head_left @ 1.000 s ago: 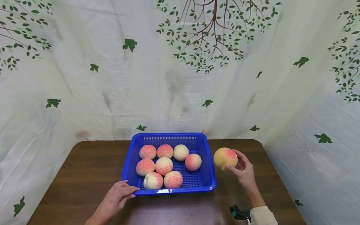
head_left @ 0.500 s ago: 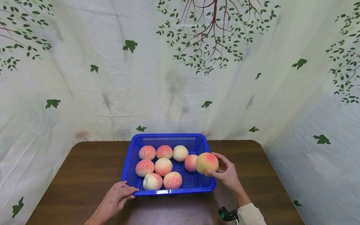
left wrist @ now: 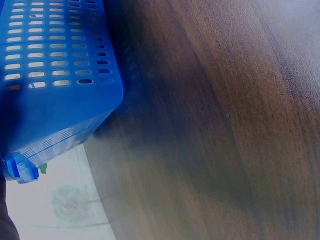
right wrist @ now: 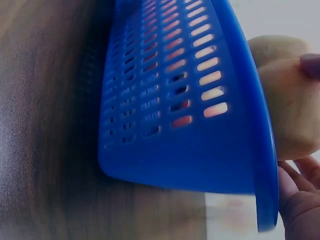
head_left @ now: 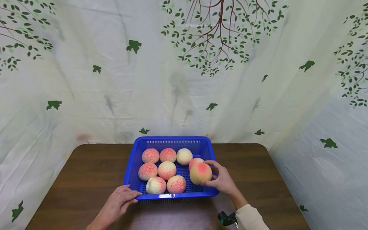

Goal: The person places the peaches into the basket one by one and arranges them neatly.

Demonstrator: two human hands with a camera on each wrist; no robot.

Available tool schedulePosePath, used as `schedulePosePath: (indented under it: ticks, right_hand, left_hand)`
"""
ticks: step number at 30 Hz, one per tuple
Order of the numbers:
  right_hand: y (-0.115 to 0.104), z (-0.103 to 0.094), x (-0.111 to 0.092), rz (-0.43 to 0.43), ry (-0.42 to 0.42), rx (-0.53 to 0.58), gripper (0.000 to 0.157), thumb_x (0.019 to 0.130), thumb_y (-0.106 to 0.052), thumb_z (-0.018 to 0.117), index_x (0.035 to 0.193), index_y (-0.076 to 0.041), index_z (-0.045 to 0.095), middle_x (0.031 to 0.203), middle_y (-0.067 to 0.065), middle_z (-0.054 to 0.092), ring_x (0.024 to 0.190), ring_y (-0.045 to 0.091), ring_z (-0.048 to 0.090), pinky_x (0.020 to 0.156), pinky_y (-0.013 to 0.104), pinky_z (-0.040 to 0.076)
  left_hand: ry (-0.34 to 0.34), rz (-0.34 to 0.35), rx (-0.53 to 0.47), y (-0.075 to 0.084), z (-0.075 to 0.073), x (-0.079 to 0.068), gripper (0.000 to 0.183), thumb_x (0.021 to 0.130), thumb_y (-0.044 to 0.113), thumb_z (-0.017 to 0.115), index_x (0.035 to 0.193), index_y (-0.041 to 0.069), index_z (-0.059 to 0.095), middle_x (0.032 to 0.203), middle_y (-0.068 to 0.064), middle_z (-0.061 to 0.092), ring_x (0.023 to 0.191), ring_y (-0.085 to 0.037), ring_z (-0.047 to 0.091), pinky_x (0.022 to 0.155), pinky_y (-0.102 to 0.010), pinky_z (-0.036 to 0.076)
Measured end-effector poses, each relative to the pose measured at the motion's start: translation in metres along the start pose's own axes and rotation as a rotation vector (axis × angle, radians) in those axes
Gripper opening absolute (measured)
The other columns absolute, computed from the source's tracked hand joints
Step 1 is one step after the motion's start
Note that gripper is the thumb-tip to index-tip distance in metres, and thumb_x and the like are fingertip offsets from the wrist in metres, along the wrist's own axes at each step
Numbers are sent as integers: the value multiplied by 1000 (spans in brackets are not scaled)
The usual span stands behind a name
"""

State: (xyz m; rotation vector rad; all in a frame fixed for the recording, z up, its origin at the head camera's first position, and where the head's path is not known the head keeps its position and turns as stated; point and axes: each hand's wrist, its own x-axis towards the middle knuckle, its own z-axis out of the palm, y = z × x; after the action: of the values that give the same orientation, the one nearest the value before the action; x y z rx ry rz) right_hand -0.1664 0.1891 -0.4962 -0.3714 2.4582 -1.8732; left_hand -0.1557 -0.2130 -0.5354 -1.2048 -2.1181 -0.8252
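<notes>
My right hand [head_left: 220,179] grips a yellow peach [head_left: 200,173] with a red blush, fingers and thumb around its right side. The peach is over the right part of a blue plastic basket [head_left: 202,194] and partly covers another peach [head_left: 195,162] inside. In the right wrist view the held peach [right wrist: 287,105] shows above the basket's rim [right wrist: 265,145]. My left hand [head_left: 121,200] holds the basket's near left corner between fingers and thumb. Several smaller pink and cream peaches [head_left: 167,170] lie in the basket's left and middle.
The basket stands on a brown wooden table [head_left: 92,179], towards its far edge. Behind and beside the table hangs a pale curtain [head_left: 159,95] printed with leaves and branches. A small black device [head_left: 227,218] sits at my right wrist.
My right hand has carried the yellow peach leftward, from beside the basket to over its right part. The left hand has stayed at the basket's corner.
</notes>
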Motion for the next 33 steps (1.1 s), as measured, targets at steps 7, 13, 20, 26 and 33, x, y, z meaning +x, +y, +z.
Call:
schedulePosePath:
  ticks: [7, 13, 20, 26, 33]
  right_hand:
    - [-1, 7, 5, -5, -49, -147, 63, 69, -6, 86, 124, -5, 54, 124, 17, 57, 105, 33, 60, 88, 44, 54]
    - [-4, 10, 10, -6, -99, -324, 60, 66, -17, 86, 118, -9, 57, 114, 10, 61, 99, 26, 60, 84, 41, 51]
    - [-3, 18, 15, -34, -178, -447, 61, 65, -15, 82, 120, -4, 59, 111, 6, 62, 96, 21, 55, 83, 38, 48]
    - [-2, 27, 16, 2, -153, -520, 64, 63, -16, 84, 121, -4, 60, 114, 7, 63, 98, 21, 57, 87, 41, 48]
    - [-10, 29, 21, 28, -198, -624, 56, 61, -8, 80, 113, -2, 60, 103, 8, 65, 88, 23, 58, 80, 41, 50]
  left_hand:
    - [-11, -4, 6, 0, -1, 1, 44, 97, 36, 46, 93, 3, 75, 87, -3, 74, 78, -18, 65, 109, -14, 23]
    - [1, 9, 8, -1, 1, 1, 42, 97, 35, 47, 93, 4, 75, 86, -5, 74, 77, -18, 64, 108, -15, 24]
    - [10, 18, 4, -1, 1, -1, 43, 97, 35, 47, 93, 3, 75, 86, -5, 74, 77, -19, 65, 109, -15, 24]
    - [5, 11, 2, -1, 1, -2, 41, 97, 34, 48, 93, 3, 75, 87, -5, 74, 78, -19, 64, 109, -15, 24]
    - [3, 12, -1, -1, 0, -1, 42, 97, 34, 47, 93, 3, 75, 87, -5, 74, 77, -19, 65, 108, -15, 24]
